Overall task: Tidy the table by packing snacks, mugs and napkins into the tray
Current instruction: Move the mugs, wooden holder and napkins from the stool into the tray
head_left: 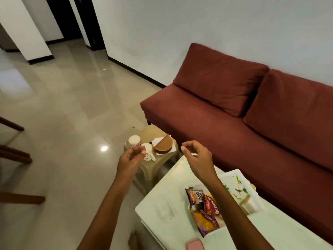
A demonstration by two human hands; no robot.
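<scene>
Both arms are out in front of us, raised above the bench (162, 201) edge, wrists level with each other. Our left hand (132, 156) hangs with the fingers loosely curled and thumb close to forefinger, and we see nothing held in it. Our right hand (197, 158) is curled the same way, knuckles toward us. There's a pale sliver at its fingertips, and we cannot tell whether that is a nail or something pinched.

Beyond the hands is a low beige stool (153, 131), just off the bench corner and in front of the maroon sofa (234, 114). On it are two white mugs with red patterning. The far mug (134, 140) stands upside down. The near mug (149, 153) is partly covered by our left fingertips, its handle pointing our way. Beside them white napkins (156, 140) lie under a brown round piece (163, 145).

Down on the bench to our right is the white, leaf-printed tray (234, 173), with the snack packets (207, 204) already piled at its near end. Our right forearm crosses over the tray and hides a strip of it. A pink phone (194, 244) lies at the bench's near edge.
</scene>
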